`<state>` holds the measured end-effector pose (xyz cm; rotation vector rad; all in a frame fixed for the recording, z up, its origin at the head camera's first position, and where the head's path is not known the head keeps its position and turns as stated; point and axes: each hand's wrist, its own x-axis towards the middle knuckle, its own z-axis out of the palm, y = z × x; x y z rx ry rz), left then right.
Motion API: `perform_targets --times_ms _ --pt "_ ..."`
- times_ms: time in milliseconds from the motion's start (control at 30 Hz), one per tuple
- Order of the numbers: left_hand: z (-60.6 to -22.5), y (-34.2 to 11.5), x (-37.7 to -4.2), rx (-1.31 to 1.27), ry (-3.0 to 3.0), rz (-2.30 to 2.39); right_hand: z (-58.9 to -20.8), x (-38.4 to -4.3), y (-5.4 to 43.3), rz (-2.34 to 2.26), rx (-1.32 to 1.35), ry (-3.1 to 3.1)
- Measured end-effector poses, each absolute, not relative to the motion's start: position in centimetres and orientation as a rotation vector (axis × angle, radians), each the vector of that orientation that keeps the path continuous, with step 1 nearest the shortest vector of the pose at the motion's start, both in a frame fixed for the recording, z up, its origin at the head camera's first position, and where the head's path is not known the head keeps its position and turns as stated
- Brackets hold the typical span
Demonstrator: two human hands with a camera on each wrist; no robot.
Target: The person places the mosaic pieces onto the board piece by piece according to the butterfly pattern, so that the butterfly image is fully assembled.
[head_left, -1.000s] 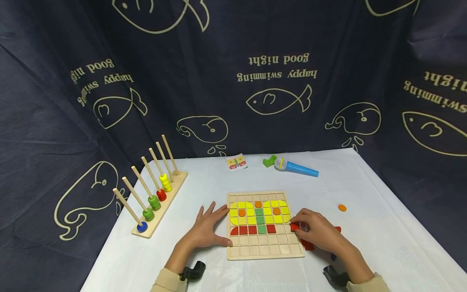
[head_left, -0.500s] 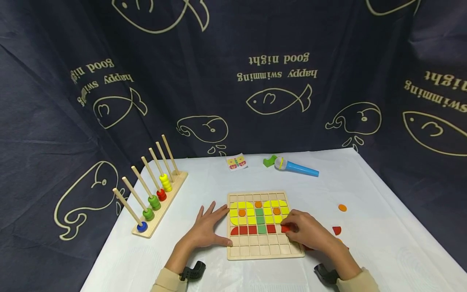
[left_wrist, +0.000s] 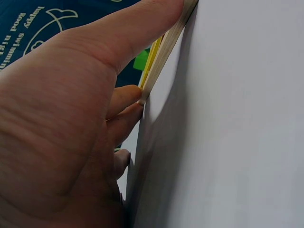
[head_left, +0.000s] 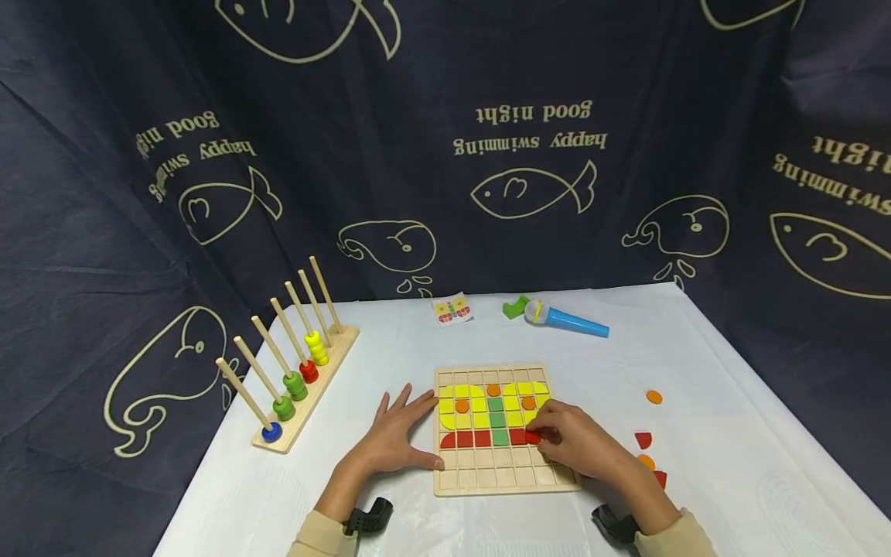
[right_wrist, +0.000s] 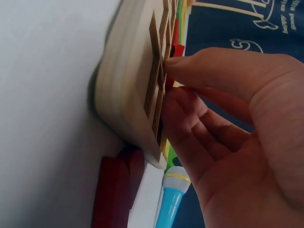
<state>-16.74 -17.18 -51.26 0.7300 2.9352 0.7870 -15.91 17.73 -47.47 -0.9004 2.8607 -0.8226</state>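
Observation:
A wooden grid board (head_left: 504, 481) lies on the white table, partly filled with yellow, orange, green and red tiles. Against its left edge rests my left hand (head_left: 391, 437), fingers spread, with thumb and a fingertip touching the rim. My right hand (head_left: 576, 442) is over the board's right side, pinching a red tile (head_left: 532, 437) between thumb and fingers. That tile sits at the right end of the red row, right beside another red tile (head_left: 517, 437). In the right wrist view, the right thumb and fingers (right_wrist: 183, 111) are close over the grid's raised ridges.
Right of the board lie orange discs (head_left: 654, 397) and red rounded pieces (head_left: 643, 440). More red pieces (right_wrist: 111, 190) lie by the board's corner. Behind stand a butterfly picture card (head_left: 452, 309), a green block (head_left: 515, 308) and a blue toy microphone (head_left: 576, 322). A peg abacus (head_left: 313, 398) stands left.
My right hand has moved left from the board's right edge, carrying the red tile over to the red row. The left hand has stayed in place.

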Motion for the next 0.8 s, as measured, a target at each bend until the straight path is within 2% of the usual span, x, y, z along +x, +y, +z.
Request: perform_targets --times_ms 233,533,800 --pt "-51.3 -17.2 -16.7 0.738 2.944 0.788 -47.6 -15.8 17.7 -0.770 -0.854 2.923" --pt "-51.2 -17.2 -16.8 0.756 2.940 0.792 -47.1 -15.7 17.6 -0.731 -0.651 2.946" --pt "-51.2 -17.2 -16.8 0.747 2.939 0.786 -46.6 -14.9 19.4 -0.694 -0.641 2.979"
